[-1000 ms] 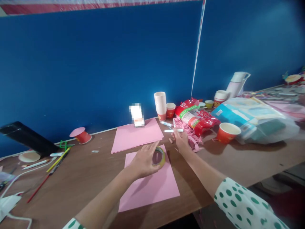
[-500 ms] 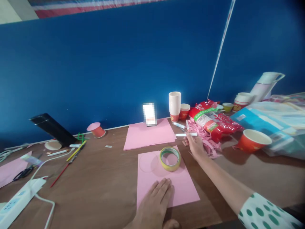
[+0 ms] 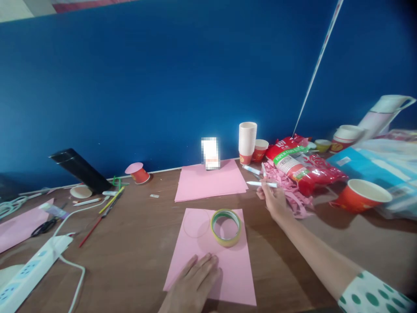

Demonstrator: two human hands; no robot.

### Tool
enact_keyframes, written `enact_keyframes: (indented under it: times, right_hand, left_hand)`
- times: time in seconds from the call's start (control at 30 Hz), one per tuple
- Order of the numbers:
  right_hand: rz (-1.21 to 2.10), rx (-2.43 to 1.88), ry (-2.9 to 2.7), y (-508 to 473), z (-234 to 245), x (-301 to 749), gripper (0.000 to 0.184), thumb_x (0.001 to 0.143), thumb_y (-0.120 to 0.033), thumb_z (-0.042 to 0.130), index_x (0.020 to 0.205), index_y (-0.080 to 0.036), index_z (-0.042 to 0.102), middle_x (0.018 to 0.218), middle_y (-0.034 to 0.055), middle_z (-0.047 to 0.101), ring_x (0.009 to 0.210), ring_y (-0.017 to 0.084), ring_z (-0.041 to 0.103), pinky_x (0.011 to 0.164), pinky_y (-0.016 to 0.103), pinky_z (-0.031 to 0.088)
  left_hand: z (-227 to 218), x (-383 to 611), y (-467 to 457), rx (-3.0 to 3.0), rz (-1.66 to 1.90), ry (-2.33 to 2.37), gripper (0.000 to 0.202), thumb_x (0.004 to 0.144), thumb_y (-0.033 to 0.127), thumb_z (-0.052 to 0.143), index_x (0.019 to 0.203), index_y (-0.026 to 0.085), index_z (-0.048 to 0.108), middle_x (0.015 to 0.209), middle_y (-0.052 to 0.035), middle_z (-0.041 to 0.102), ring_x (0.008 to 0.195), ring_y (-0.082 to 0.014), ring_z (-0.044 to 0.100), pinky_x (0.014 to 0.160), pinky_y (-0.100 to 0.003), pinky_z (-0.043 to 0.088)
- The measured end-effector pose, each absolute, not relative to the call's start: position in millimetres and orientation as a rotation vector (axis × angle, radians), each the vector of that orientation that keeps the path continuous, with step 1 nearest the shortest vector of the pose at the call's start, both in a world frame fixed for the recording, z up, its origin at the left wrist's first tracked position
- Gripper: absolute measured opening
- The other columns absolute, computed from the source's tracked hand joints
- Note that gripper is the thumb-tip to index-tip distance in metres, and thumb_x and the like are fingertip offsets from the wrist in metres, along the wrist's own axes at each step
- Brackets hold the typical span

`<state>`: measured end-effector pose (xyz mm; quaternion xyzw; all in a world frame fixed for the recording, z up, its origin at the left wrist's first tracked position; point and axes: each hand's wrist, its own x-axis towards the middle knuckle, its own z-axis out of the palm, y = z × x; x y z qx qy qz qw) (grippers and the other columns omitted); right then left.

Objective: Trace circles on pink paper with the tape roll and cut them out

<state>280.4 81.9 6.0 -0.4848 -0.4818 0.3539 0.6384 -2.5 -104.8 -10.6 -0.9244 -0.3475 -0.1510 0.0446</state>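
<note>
My left hand (image 3: pixel 195 278) lies flat with fingers stretched on a pink paper sheet (image 3: pixel 234 278) near the table's front. On that sheet, beyond my fingers, rests a roll of yellow tape (image 3: pixel 226 242), with a faint circle outline (image 3: pixel 184 226) to its left. My right hand (image 3: pixel 275 202) reaches forward to the right, its fingers closed around a white pen (image 3: pixel 256 184) with the tip pointing left. Beside this pen are another white tube-like marker (image 3: pixel 251 169) and a heap of pink paper shreds (image 3: pixel 296 198).
A pink paper stack (image 3: pixel 208 184) lies farther back, a bright phone-like object (image 3: pixel 211 154) standing on it. Stacked paper cups (image 3: pixel 247 141), a red bag (image 3: pixel 309 167) and an orange cup (image 3: pixel 365 198) are right. Left are a power strip (image 3: pixel 31 269) and a black box (image 3: pixel 81 169).
The front pink sheet has slid left and nearer under my left hand and turned slightly, carrying the tape roll. My right hand stays at the pen. The view has shifted a little.
</note>
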Motion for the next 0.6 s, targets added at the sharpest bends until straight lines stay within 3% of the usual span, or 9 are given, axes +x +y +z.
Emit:
enact_keyframes:
  times: [0.1, 0.2, 0.27, 0.33, 0.43, 0.6]
  right_hand:
    - [0.697, -1.125, -1.342, 69.9, 6.2, 277.6, 0.031, 0.086, -0.041, 0.048, 0.103, -0.017, 0.056, 0.067, 0.002, 0.061, 0.055, 0.014, 0.054, 0.049, 0.024, 0.045]
    - [0.603, -1.067, -1.643, 57.2, 7.0, 273.5, 0.028, 0.09, -0.032, 0.04, 0.111, -0.019, 0.053, 0.077, 0.0038, 0.064, 0.063, 0.015, 0.059, 0.061, 0.027, 0.048]
    - [0.517, -1.013, -1.854, 51.6, 6.5, 271.3, 0.025, 0.088, -0.024, 0.04, 0.108, -0.02, 0.054, 0.08, 0.004, 0.066, 0.071, 0.016, 0.062, 0.071, 0.03, 0.047]
    - [0.41, -1.003, -2.014, 48.6, 5.4, 269.9, 0.02, 0.085, -0.018, 0.044, 0.1, -0.021, 0.057, 0.082, 0.0034, 0.068, 0.076, 0.017, 0.062, 0.077, 0.03, 0.044]
    - [0.282, -1.044, -2.163, 46.6, 4.2, 268.9, 0.012, 0.082, -0.015, 0.049, 0.084, -0.019, 0.06, 0.076, 0.0027, 0.067, 0.072, 0.016, 0.061, 0.071, 0.026, 0.041]
    - [0.249, -1.069, -2.346, 46.6, 4.9, 269.5, 0.006, 0.08, -0.015, 0.055, 0.081, -0.018, 0.06, 0.072, 0.0025, 0.064, 0.071, 0.016, 0.056, 0.064, 0.024, 0.037]
  left_hand:
    - [7.2, 5.5, -102.2, -2.78, -0.642, -1.167, 0.047, 0.079, 0.032, 0.053, 0.124, 0.019, 0.048, 0.112, -0.0094, 0.063, 0.104, -0.0204, 0.058, 0.088, -0.03, 0.048]
    - [22.7, 22.5, -96.0, -2.724, -0.896, -1.204, 0.03, 0.078, 0.021, 0.054, 0.108, 0.021, 0.058, 0.098, -0.0075, 0.066, 0.092, -0.0184, 0.062, 0.08, -0.028, 0.052]
    - [29.5, 34.6, -90.3, -2.636, -1.042, -1.318, 0.027, 0.079, 0.016, 0.053, 0.105, 0.022, 0.058, 0.101, -0.0076, 0.064, 0.098, -0.0196, 0.059, 0.082, -0.031, 0.052]
    - [33.4, 44.4, -84.0, -2.517, -1.125, -1.529, 0.034, 0.08, 0.019, 0.054, 0.113, 0.021, 0.052, 0.111, -0.0112, 0.059, 0.109, -0.0235, 0.053, 0.087, -0.037, 0.05]
    - [34.1, 52.3, -75.1, -2.36, -1.146, -1.776, 0.045, 0.079, 0.028, 0.057, 0.121, 0.017, 0.045, 0.121, -0.0151, 0.051, 0.115, -0.0268, 0.048, 0.09, -0.044, 0.048]
    - [23.3, 54.7, -63.3, -2.466, -1.073, -1.504, 0.025, 0.078, 0.02, 0.059, 0.102, 0.023, 0.058, 0.108, -0.0086, 0.061, 0.109, -0.0247, 0.054, 0.088, -0.039, 0.049]
